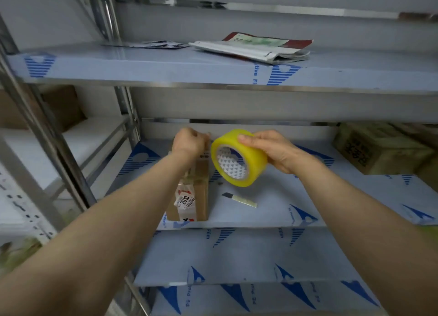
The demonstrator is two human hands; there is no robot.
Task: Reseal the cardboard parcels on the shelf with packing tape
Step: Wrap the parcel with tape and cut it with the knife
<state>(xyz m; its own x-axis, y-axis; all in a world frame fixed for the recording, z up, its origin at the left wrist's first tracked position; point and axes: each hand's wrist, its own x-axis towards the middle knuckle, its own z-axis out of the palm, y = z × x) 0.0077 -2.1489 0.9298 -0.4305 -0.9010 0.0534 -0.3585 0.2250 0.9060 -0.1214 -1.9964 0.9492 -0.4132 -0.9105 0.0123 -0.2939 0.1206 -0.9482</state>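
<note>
**On a film-covered steel shelf, tape is readied for a small parcel**

The person's right hand (272, 151) grips a yellow roll of clear packing tape (239, 158) by its outer band, thumb on top and fingers wrapped beneath. The patterned white core is tilted toward the camera, so the strip can run off to the left. Just beside it, the left hand (189, 141) is curled nearly into a fist with thumb and fingertips pinched together, apparently on the tape's loose end. The strip itself is too clear to make out, so what that hand holds cannot be confirmed.

It hovers over the far end of a small brown cardboard parcel (192, 190), which lies lengthwise near the front edge of the middle shelf (308, 197), seemingly where both arms can reach its top seam. Old tape crosses the parcel, and a white sticker on it carries the number "2010"; the smaller print is unreadable.

A utility knife with a dark tip and pale handle (239, 199) lies just right of the parcel, probably kept near for cutting the strip. Blue lettering on the shelves' protective covering reads "Film" and "PE Pro". A larger brown cardboard box (379, 147), its black print too blurred to read, sits well apart at the right. Flat plastic mailer bags (256, 49) rest on the shelf above.
</note>
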